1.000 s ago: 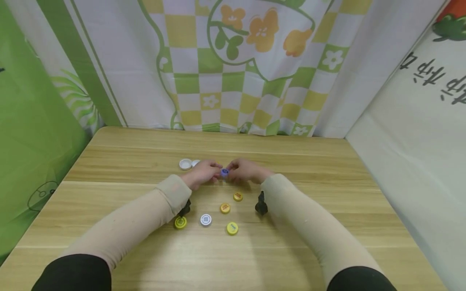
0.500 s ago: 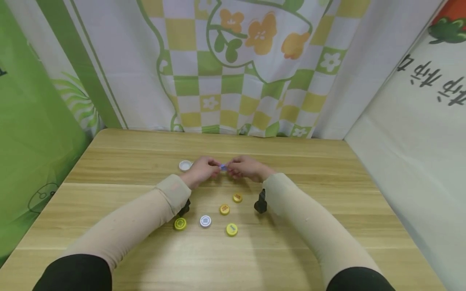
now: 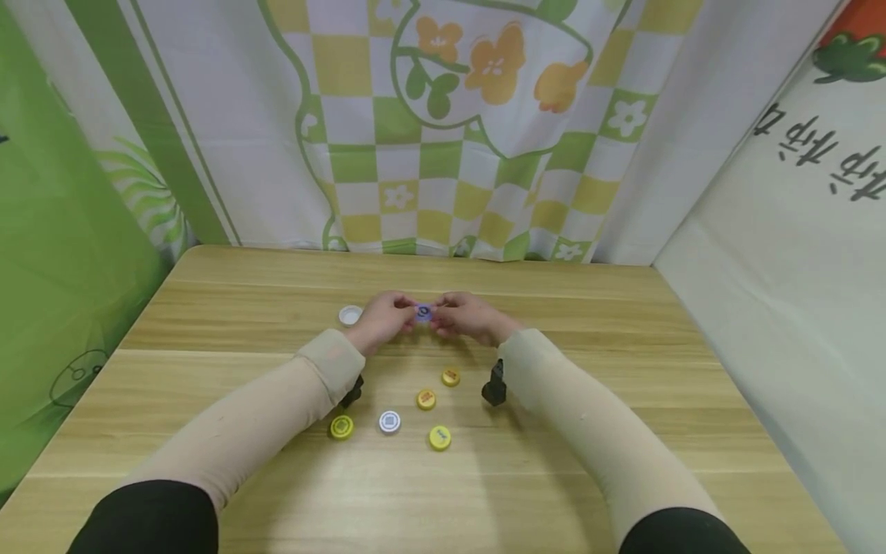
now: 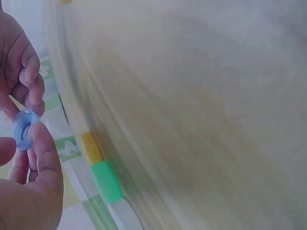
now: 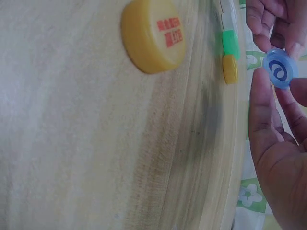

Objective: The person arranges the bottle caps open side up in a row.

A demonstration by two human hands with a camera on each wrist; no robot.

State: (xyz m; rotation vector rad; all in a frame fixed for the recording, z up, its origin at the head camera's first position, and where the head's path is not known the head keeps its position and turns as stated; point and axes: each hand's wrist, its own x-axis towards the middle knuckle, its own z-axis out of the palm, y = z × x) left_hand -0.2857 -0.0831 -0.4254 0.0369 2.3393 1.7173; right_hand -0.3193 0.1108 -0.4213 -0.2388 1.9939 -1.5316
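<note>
A translucent blue bottle cap (image 3: 424, 312) is held up between both hands, off the tabletop. My left hand (image 3: 382, 319) pinches one side of it with thumb and fingers. The opposite side is pinched by my right hand (image 3: 471, 317). In the right wrist view the cap (image 5: 279, 68) shows a dark blue swirl on its face. Seen from the left wrist, its ringed side (image 4: 23, 130) shows between the fingertips. Beyond the hands a green cap (image 4: 106, 182) and an orange cap (image 4: 91, 148) stand in a row, hidden from the head view.
A white cap (image 3: 350, 315) lies left of the left hand. Nearer on the wooden table (image 3: 554, 462) are two orange-yellow caps (image 3: 426, 399), two yellow caps (image 3: 439, 438) and a white printed cap (image 3: 390, 422). A patterned curtain (image 3: 457, 177) hangs behind the table.
Both hands have lifted the blue cap and carried it slightly away from the body. Its face has tipped toward the head camera. The caps on the table have stayed put.
</note>
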